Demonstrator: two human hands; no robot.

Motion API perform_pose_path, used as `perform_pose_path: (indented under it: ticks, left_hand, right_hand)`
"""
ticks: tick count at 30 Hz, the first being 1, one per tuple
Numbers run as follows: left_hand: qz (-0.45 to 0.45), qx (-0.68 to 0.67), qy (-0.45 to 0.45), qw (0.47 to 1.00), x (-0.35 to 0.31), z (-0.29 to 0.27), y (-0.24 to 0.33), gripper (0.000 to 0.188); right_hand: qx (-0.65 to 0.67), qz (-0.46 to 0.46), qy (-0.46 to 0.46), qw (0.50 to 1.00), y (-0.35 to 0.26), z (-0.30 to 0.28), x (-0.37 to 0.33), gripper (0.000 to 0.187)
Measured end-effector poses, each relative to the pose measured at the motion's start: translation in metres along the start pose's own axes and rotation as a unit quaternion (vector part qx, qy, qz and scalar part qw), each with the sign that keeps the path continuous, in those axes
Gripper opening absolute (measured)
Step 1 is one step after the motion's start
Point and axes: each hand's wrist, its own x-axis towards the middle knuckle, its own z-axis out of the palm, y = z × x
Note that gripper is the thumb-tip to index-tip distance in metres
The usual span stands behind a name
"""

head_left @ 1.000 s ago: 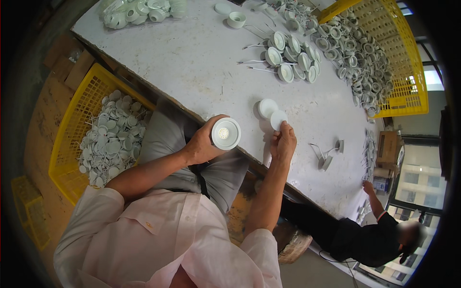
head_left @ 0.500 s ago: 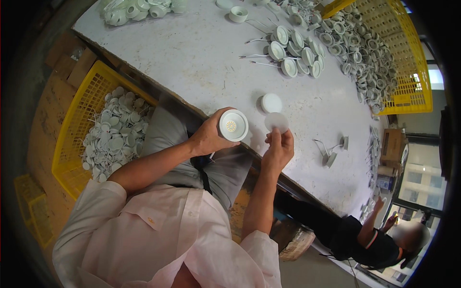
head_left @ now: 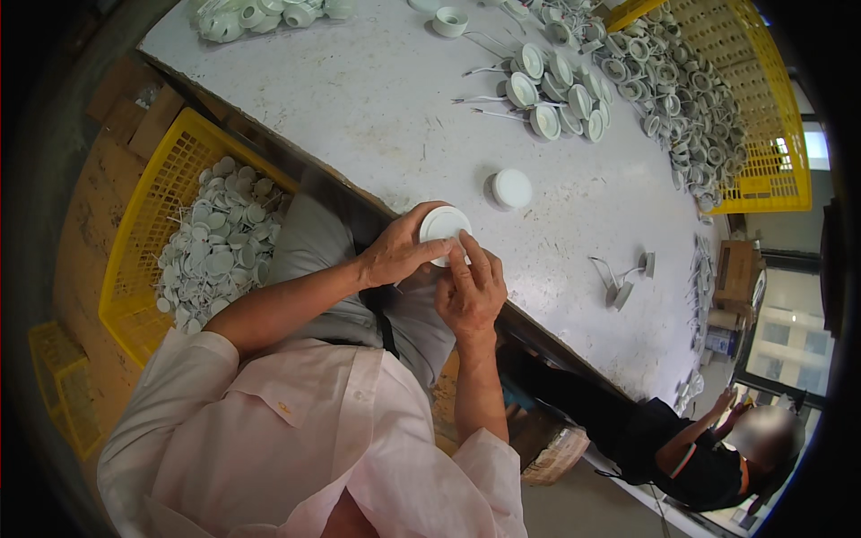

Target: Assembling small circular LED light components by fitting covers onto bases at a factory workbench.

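My left hand (head_left: 395, 249) is closed around a round white LED downlight (head_left: 446, 221), its face turned up, just over the near table edge. A white diffuser disc now covers its front, hiding the LEDs; whether it sits fully in the rim cannot be told. My right hand (head_left: 473, 289) is at the light's lower right side, its fingertips pressed against the disc and rim. Beyond my hands, another round white light (head_left: 512, 189) lies on the table. Farther off is a cluster of white lights (head_left: 545, 121) with wires trailing left.
A yellow crate (head_left: 134, 260) of white lights stands at my left. At the far right, a heap of white rings (head_left: 668, 94) lies beside another yellow crate (head_left: 780, 170). Two wired parts (head_left: 619, 291) rest on the table (head_left: 359, 117). A person (head_left: 700, 457) works at right.
My right hand has brought the translucent disc left and down onto the light in my left hand, covering the LEDs. The co-worker's hands have shifted slightly.
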Motion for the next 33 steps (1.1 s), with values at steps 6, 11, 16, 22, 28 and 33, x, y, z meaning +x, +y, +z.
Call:
perform_pose_path:
  ticks: [6,11,16,22,28,33]
  left_hand:
    - [-0.022,0.012,-0.004,1.000,-0.003,-0.003,-0.001,0.050]
    - [0.034,0.044,0.013,0.998,-0.002,-0.005,-0.008,0.045]
    - [0.067,0.087,0.018,0.994,-0.003,-0.004,-0.012,0.043]
    - [0.055,0.090,0.012,0.994,0.002,-0.002,-0.006,0.042]
    - [0.010,-0.148,0.117,0.982,-0.007,-0.039,-0.004,0.039]
    - [0.069,-0.100,0.284,0.951,-0.053,-0.141,0.018,0.037]
  right_hand:
    - [0.004,-0.016,0.008,1.000,-0.003,0.003,0.000,0.046]
    - [-0.006,-0.014,-0.009,1.000,-0.005,0.005,0.000,0.047]
    - [-0.016,-0.009,0.016,1.000,-0.003,0.014,-0.008,0.040]
    - [-0.012,-0.007,0.047,0.999,-0.003,0.011,-0.006,0.035]
    - [0.069,0.065,-0.015,0.995,0.004,-0.015,0.004,0.038]
    - [-0.250,0.199,0.207,0.925,0.125,-0.072,-0.038,0.044]
